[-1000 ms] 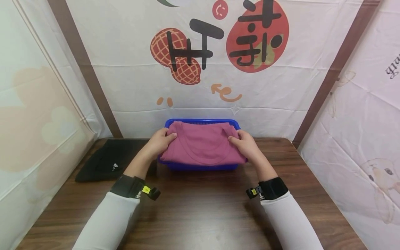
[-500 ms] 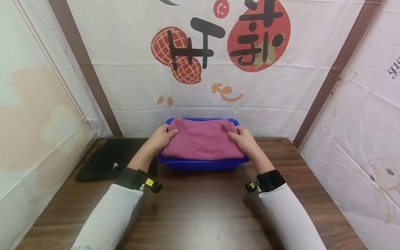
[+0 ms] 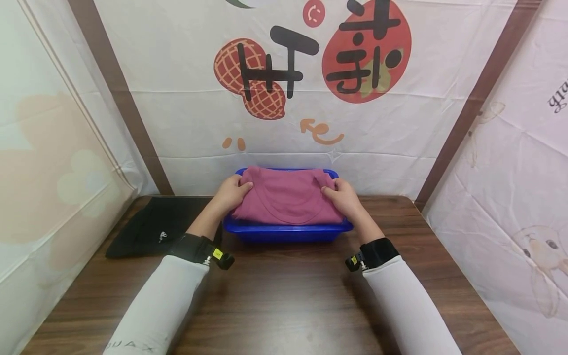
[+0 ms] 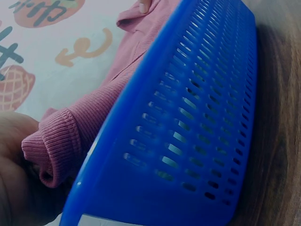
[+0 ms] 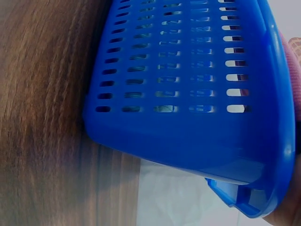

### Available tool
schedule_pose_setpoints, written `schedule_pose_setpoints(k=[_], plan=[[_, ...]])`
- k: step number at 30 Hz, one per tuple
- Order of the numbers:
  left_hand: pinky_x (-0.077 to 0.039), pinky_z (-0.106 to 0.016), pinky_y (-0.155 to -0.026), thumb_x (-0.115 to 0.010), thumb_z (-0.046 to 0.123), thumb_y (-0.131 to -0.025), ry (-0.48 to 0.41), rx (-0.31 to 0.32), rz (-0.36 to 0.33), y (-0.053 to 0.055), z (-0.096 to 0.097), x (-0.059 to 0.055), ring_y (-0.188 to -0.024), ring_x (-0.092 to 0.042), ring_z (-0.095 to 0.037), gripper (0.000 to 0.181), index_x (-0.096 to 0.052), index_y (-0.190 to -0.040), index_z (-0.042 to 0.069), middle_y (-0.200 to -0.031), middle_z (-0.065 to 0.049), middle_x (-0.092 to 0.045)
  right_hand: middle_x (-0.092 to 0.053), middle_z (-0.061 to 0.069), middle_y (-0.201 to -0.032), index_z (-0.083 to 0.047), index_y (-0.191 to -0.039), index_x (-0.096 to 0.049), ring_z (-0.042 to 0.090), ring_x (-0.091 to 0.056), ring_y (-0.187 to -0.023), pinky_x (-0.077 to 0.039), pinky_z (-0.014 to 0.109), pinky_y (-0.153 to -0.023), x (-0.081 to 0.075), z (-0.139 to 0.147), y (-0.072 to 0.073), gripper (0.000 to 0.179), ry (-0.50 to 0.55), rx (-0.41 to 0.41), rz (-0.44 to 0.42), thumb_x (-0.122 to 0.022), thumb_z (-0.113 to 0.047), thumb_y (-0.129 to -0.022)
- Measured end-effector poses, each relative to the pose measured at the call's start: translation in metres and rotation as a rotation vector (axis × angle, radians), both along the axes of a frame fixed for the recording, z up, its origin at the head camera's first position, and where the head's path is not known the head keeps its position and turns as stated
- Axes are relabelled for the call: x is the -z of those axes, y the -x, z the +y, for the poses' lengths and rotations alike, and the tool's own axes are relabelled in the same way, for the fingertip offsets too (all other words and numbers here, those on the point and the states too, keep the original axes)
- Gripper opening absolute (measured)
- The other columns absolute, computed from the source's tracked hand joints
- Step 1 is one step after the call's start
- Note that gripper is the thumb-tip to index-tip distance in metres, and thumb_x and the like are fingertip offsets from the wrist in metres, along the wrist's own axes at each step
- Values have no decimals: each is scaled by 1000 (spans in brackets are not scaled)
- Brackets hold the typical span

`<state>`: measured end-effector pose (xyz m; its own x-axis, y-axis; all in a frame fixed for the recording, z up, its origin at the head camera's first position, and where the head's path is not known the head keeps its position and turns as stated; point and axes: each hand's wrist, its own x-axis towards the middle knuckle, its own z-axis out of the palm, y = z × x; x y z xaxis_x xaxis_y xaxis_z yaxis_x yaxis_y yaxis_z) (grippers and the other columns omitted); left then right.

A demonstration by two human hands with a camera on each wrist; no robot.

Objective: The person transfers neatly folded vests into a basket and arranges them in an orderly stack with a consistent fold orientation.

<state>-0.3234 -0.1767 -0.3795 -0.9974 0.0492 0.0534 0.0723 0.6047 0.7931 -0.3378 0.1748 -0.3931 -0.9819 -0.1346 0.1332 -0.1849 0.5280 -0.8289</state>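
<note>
A folded pink shirt (image 3: 288, 197), its round neckline facing up, lies over the opening of a blue plastic basket (image 3: 288, 233). My left hand (image 3: 231, 193) grips the shirt's left side, thumb on top. On the opposite side my right hand (image 3: 345, 196) pinches the right edge the same way. In the left wrist view, the shirt's ribbed folded edge (image 4: 61, 139) sits just above the rim of the slotted basket (image 4: 188, 122), beside the left hand (image 4: 19, 174). The right wrist view is mostly filled by the basket wall (image 5: 174, 94), with only a sliver of shirt (image 5: 292, 75) past the rim.
A flat black folded cloth item (image 3: 155, 227) with small white lettering lies on the wooden table (image 3: 284, 296) to the left. Behind the basket hangs a printed white curtain (image 3: 186, 123), with more fabric walls at both sides.
Both hands have moved slightly away from me, carrying the shirt toward the back of the basket. More of the basket's front rim shows now. The black cloth has not moved.
</note>
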Motion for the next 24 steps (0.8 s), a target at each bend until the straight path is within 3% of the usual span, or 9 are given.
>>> schedule_pose_setpoints(k=[10, 24], plan=[[-49, -42, -81, -50, 33, -108, 62, -11, 34, 7, 4, 5, -93, -56, -30, 35, -57, -116, -1, -103, -17, -59, -64, 12, -105, -3, -119, -62, 24, -58, -91, -49, 33, -76, 3, -2, 0, 36, -41, 27, 28, -63, -34, -100], [-47, -41, -78, -48, 37, -109, 86, -10, 72, 3, 2, 17, -91, -55, -31, 37, -56, -116, 2, -102, -16, -58, -63, 11, -98, -5, -114, -62, 25, -58, -86, -49, 34, -71, 9, 0, 2, 33, -51, 22, 31, -63, -35, -100]])
